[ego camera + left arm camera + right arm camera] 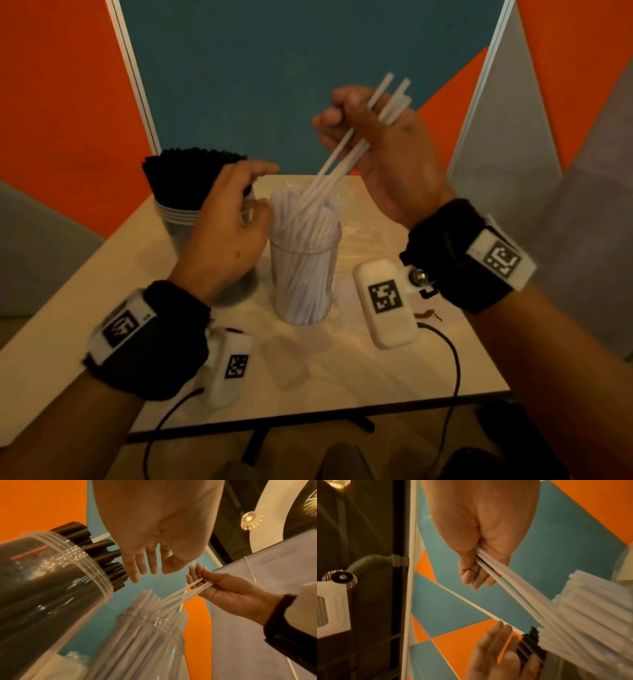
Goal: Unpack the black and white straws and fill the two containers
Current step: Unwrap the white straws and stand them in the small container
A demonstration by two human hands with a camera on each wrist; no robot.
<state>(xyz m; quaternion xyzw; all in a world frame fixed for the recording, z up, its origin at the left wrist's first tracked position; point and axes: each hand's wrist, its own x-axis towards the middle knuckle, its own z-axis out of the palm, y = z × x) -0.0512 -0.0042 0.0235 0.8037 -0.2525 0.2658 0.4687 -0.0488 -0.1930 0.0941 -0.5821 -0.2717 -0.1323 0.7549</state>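
A clear container [305, 274] packed with white straws stands mid-table. Behind it on the left, a second clear container [178, 219] is filled with black straws [191, 174]. My right hand [376, 144] is raised above the white container and grips several white straws [346, 154], which slant down with their lower ends among the standing white straws. The same bundle [505, 580] shows in the right wrist view. My left hand [229, 219] hovers between the two containers, fingers straight, holding nothing; its fingertips [144, 569] reach past the black straws [102, 550].
The small beige table [308, 370] ends close in front of me. A crumpled clear plastic wrapper [363, 222] lies behind the white container. Orange and teal wall panels close off the back. Cables hang from both wrist units over the table's front edge.
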